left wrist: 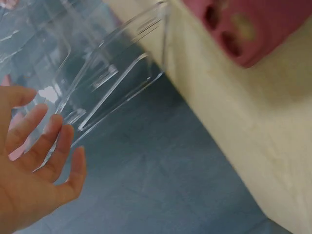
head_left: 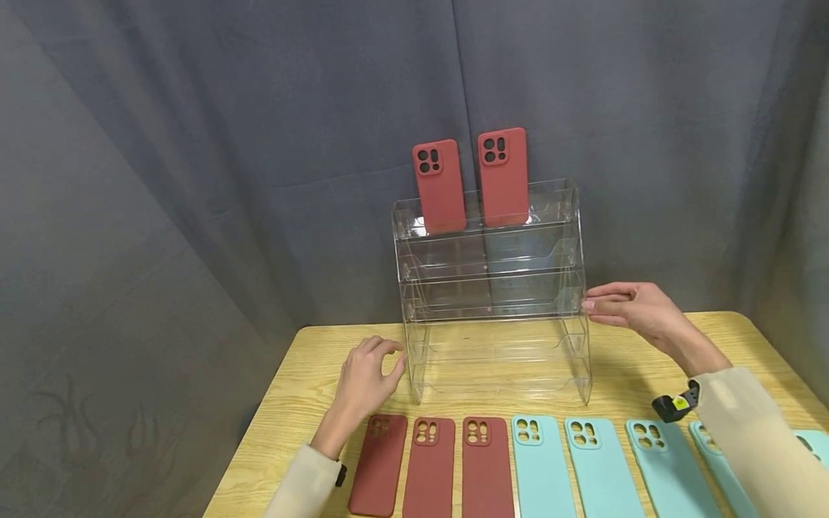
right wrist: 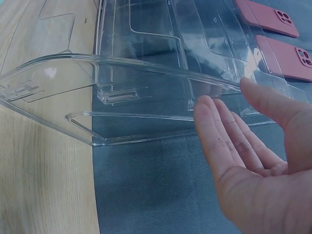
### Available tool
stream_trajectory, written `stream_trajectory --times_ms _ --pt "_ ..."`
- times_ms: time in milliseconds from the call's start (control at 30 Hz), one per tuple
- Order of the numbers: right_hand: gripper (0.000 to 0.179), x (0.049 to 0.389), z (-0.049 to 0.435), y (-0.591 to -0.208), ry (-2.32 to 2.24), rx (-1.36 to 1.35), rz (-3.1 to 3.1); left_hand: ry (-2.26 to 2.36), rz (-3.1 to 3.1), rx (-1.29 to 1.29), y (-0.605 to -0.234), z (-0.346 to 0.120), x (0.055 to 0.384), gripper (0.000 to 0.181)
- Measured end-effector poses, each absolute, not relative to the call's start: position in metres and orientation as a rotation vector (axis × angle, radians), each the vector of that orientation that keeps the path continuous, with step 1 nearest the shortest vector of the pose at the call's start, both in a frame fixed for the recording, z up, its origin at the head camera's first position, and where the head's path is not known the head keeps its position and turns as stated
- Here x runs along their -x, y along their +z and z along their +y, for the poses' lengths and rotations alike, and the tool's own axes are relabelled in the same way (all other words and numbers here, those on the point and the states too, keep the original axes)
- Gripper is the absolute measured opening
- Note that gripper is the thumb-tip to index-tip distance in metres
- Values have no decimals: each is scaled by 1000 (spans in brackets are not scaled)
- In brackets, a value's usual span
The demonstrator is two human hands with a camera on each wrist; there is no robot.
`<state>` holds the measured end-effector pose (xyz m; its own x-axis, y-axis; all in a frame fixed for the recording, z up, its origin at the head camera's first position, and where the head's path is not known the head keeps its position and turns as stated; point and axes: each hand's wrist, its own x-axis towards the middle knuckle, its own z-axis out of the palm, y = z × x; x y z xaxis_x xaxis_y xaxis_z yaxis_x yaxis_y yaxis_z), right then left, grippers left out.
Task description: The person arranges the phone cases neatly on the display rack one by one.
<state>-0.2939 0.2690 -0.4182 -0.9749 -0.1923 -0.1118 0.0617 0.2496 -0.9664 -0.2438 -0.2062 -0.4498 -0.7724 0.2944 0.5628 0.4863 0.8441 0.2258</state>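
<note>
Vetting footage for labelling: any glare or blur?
Head: fairly sharp, small glints on the clear rack; left wrist: hazy, white glare on the rack, red phone case blurred at top; right wrist: sharper, pale reflections across the rack.

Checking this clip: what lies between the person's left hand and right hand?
In the head view, the clear tiered rack stands between the left hand and the right hand, spanning most of that stretch.
</note>
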Motion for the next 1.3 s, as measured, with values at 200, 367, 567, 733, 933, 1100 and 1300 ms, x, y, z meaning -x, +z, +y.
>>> stream_trajectory --times_ms 200,367,567,733,933,1100,1300 --pt "73 294 268 -422 -1817 125 2297 -482 -2681 572 -474 -213 226 30" --pt "71 296 267 -424 -1834 152 2282 -485 -2780 548 -490 -219 214 39" --pt "70 295 267 -426 -1828 168 2286 -457 -2889 524 -506 -229 204 40" --pt "70 294 267 -423 -1835 172 2275 -402 -2951 523 -518 -235 198 48" --pt "70 295 268 -420 -1822 167 2286 -294 -3025 537 -520 -234 192 61" --pt "71 294 269 -420 -1812 153 2296 -241 -3090 560 -523 -234 189 69" --pt "74 292 270 -422 -1800 134 2307 -209 -3145 556 -524 -235 187 70"
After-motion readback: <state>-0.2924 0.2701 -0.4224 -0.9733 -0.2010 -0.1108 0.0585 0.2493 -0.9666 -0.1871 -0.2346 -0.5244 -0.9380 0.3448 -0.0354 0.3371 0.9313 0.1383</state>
